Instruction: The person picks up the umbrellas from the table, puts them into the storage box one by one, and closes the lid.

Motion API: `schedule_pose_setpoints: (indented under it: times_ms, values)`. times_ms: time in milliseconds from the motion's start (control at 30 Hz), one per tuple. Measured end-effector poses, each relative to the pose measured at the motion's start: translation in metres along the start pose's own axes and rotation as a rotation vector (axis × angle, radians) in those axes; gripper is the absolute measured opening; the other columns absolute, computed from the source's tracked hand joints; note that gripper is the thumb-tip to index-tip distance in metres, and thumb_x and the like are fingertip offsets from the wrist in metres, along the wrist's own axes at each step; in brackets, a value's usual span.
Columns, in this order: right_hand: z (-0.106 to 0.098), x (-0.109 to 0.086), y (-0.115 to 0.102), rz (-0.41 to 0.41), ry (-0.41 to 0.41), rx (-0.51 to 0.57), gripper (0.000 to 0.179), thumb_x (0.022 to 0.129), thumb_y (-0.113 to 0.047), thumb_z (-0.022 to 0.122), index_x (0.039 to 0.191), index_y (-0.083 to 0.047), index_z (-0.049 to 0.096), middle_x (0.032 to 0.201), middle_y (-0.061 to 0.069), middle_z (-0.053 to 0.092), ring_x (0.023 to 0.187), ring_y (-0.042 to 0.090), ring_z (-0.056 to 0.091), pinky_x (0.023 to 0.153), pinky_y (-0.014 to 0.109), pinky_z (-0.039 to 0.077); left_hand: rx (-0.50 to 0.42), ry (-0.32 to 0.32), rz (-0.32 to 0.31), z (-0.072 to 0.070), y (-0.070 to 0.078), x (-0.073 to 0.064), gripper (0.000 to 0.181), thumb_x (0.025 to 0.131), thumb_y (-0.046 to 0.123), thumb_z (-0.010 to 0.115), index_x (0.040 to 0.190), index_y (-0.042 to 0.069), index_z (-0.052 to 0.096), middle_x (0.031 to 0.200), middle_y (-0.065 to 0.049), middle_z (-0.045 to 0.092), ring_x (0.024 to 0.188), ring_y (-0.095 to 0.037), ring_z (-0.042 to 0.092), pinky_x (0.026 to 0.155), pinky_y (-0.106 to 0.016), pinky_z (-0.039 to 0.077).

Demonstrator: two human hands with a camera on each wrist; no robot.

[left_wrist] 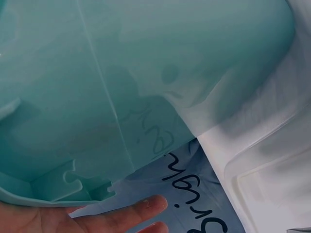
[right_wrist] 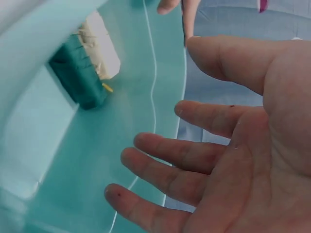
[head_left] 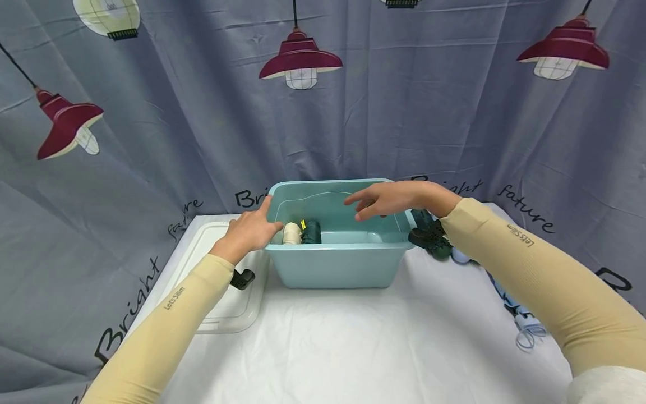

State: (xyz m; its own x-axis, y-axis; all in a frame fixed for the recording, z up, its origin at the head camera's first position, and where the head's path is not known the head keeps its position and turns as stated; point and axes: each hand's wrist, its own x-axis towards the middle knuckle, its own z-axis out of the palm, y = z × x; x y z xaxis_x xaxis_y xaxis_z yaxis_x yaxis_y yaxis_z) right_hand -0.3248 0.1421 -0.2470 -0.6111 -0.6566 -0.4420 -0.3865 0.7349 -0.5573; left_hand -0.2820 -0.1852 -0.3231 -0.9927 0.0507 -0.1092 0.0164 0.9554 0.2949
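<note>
A light teal plastic bin [head_left: 335, 266] stands on the table. Inside, at its left end, a cream bundle [head_left: 291, 233] lies beside a dark green bundle [head_left: 311, 232] with a small yellow tag. My left hand [head_left: 250, 231] rests at the bin's left rim, and in the left wrist view its fingers [left_wrist: 131, 216] reach out straight under the rim. Over the right part of the bin hovers my right hand [head_left: 391, 197], holding nothing. The right wrist view shows its palm and spread, relaxed fingers [right_wrist: 167, 182] above the bin's inside, apart from the two bundles [right_wrist: 80, 73].
A pale translucent lid [head_left: 232, 311] lies flat left of the bin, partly under my left forearm. Dark green perforated clogs [head_left: 433, 238] sit to the right. Farther along the right edge are blue items and a coiled light blue cord [head_left: 529, 331]. A grey-blue curtain hangs behind.
</note>
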Motion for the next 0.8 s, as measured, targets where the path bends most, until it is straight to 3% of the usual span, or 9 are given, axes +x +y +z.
schedule_pose_setpoints:
  times_ms: [367,800]
  values:
    - [0.007,-0.042,0.021,-0.056,0.119,-0.001,0.06,0.103,-0.032,0.057,0.157,-0.016,0.038,0.155,0.014,0.045,0.146,0.034,0.039,0.113,0.054,0.037,0.004,0.015,0.017,0.002,-0.002,0.002,0.084,0.097,0.05,0.044,0.164,0.021,0.002,0.147,-0.023,0.052,0.124,-0.039,0.057,0.105,-0.066,0.032]
    - [0.013,-0.081,0.04,-0.051,0.262,-0.004,0.057,0.102,-0.037,0.06,0.154,-0.021,0.043,0.152,0.011,0.049,0.14,0.033,0.046,0.11,0.059,0.039,-0.001,0.005,0.009,0.001,-0.001,0.001,0.084,0.098,0.048,0.045,0.164,0.02,0.001,0.146,-0.024,0.053,0.125,-0.041,0.057,0.107,-0.066,0.03]
